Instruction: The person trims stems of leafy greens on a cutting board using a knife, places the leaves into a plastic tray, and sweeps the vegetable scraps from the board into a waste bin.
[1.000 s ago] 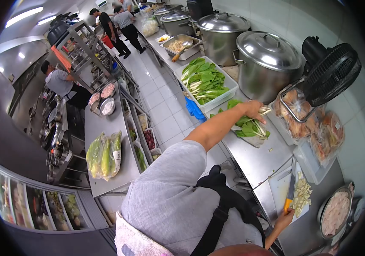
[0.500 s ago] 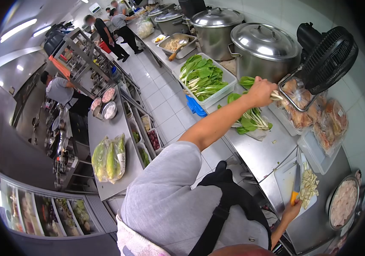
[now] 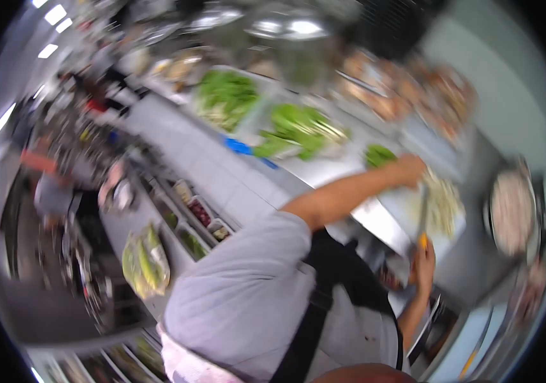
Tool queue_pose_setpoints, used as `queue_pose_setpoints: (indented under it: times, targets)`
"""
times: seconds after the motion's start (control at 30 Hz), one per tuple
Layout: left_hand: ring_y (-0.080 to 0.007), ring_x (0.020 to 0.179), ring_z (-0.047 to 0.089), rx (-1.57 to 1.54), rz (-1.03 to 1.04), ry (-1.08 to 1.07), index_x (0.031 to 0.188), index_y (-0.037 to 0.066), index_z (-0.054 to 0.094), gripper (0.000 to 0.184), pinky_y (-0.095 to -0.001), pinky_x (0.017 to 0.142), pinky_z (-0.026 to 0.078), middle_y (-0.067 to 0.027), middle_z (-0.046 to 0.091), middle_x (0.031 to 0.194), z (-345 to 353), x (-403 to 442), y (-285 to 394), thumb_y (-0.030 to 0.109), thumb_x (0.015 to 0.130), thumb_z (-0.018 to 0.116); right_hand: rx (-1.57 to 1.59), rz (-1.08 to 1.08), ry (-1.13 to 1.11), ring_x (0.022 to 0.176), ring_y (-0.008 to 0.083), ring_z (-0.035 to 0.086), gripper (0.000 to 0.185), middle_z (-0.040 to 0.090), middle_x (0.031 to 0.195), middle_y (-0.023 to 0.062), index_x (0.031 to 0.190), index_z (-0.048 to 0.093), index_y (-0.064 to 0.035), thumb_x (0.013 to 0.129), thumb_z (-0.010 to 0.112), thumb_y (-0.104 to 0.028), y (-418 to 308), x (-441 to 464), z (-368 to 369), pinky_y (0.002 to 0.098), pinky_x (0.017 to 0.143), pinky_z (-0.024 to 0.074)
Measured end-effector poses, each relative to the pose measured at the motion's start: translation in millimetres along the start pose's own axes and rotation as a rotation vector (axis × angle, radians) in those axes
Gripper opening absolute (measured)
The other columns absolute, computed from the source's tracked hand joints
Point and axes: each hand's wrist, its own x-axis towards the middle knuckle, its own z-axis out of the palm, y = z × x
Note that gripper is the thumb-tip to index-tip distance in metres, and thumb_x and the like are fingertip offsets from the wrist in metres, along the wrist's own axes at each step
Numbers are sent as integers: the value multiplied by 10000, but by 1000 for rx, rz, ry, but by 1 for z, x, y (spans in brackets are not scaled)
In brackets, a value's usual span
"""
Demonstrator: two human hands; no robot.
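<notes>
My left hand (image 3: 409, 171) is closed around a bunch of leafy greens (image 3: 380, 155) at the far side of the white cutting board (image 3: 407, 205). The leaves stick out behind the hand; the stalk ends are blurred. My right hand (image 3: 422, 260) grips the orange handle of a knife (image 3: 424, 214), whose blade lies over the board near the left hand. Beside the blade is a heap of pale cut stalks (image 3: 442, 207). More leafy greens (image 3: 301, 131) lie on the steel counter farther off.
A plastic tub (image 3: 261, 110) of greens stands beyond. Bagged food (image 3: 375, 83) and a large lidded pot (image 3: 289, 48) line the back. A bowl of pale meat (image 3: 512, 210) sits at right. Another counter holds a bag of green vegetables (image 3: 145, 262). Other people are in the blurred background.
My left hand has brought the bunch of greens from the counter to the cutting board. My right hand has raised the knife's handle and now holds it more firmly. The view has turned.
</notes>
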Motion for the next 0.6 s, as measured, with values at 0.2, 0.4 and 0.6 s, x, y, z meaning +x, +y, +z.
queue_pose_setpoints:
  times: [0.2,0.4,0.6]
  targets:
    - [-435,1420,429,146,11,48,1607,109,312,1224,-720,1160,262,-239,475,1526,24,-15,-12,585,640,891,-312,8,191,1054,323,617,432,649,1144,191,1392,582,-49,1043,551,-302,-17,-26,1,365,903,477]
    - [-403,1356,489,26,-13,21,1513,101,481,887,-675,1083,362,-220,553,1420,19,-46,-33,562,815,775,-315,-92,166,1197,420,638,449,670,1261,269,1418,565,-49,1041,537,-290,-23,-33,18,422,1027,482]
    - [-372,1309,510,138,-48,147,1511,80,476,902,-632,1040,386,-199,564,1391,38,-51,-29,619,835,729,-298,18,180,1146,438,651,436,681,1215,282,1419,563,-51,1067,497,-299,-37,-38,17,448,982,494]
